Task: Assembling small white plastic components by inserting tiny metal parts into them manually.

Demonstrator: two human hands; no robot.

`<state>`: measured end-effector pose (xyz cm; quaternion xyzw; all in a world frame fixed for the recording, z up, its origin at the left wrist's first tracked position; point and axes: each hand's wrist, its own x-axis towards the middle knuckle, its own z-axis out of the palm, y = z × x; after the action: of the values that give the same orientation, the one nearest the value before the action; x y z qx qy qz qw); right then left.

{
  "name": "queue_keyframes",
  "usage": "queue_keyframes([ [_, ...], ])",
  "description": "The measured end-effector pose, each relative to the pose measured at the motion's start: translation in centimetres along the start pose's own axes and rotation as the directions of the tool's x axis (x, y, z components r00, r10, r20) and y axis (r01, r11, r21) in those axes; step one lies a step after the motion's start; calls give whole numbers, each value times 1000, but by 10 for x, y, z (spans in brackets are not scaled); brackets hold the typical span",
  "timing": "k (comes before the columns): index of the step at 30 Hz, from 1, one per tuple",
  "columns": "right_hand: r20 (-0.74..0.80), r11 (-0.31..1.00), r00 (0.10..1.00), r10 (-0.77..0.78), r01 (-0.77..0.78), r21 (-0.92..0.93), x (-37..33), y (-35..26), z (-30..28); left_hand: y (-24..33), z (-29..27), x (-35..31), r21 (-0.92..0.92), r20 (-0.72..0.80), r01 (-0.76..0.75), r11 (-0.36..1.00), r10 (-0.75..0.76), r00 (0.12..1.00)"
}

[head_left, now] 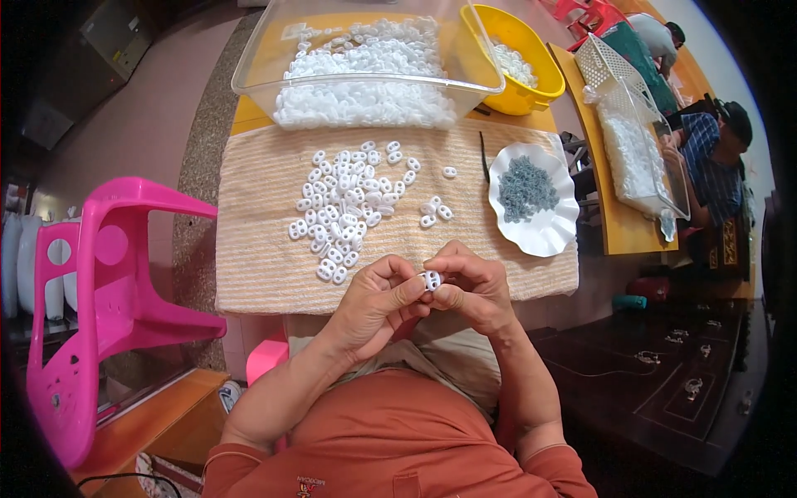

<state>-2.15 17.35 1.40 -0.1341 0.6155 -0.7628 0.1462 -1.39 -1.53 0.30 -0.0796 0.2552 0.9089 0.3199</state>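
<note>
Just over the towel's front edge, my left hand (378, 303) and my right hand (471, 290) meet, fingertips closed from both sides on one small white two-holed plastic piece (432, 280). Its two dark holes face up. Beyond my hands a loose pile of the same white pieces (344, 199) lies on the striped towel (257, 249). A few more pieces (434, 212) sit apart, right of the pile. A white scalloped plate (544, 241) at the right holds a heap of tiny blue-grey parts (527, 189), too small to make out.
Behind the towel stand a clear plastic bin (365, 83) full of white pieces and a yellow basin (552, 79). A pink plastic stool (100, 274) is at the left. To the right, a person (714, 158) sits by another table (618, 224) with a white-filled bin (635, 149).
</note>
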Motion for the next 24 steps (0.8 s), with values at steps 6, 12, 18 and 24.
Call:
queue_keyframes([
  [6, 8, 996, 1000, -8, 9, -87, -1, -1, 0, -1, 2, -2, 1, 9, -13, 1000, 13, 1000],
  [12, 4, 997, 999, -44, 45, -62, -2, 0, 5, -2, 2, -4, -1, 18, -19, 1000, 19, 1000],
  [18, 9, 991, 996, -93, 94, -90, -2, -1, 8, -5, 3, -4, -17, 23, -48, 999, 49, 999],
  [24, 21, 995, 998, -65, 66, -74, -2, -3, 9, -5, 3, 0, -41, 54, -58, 997, 61, 997],
])
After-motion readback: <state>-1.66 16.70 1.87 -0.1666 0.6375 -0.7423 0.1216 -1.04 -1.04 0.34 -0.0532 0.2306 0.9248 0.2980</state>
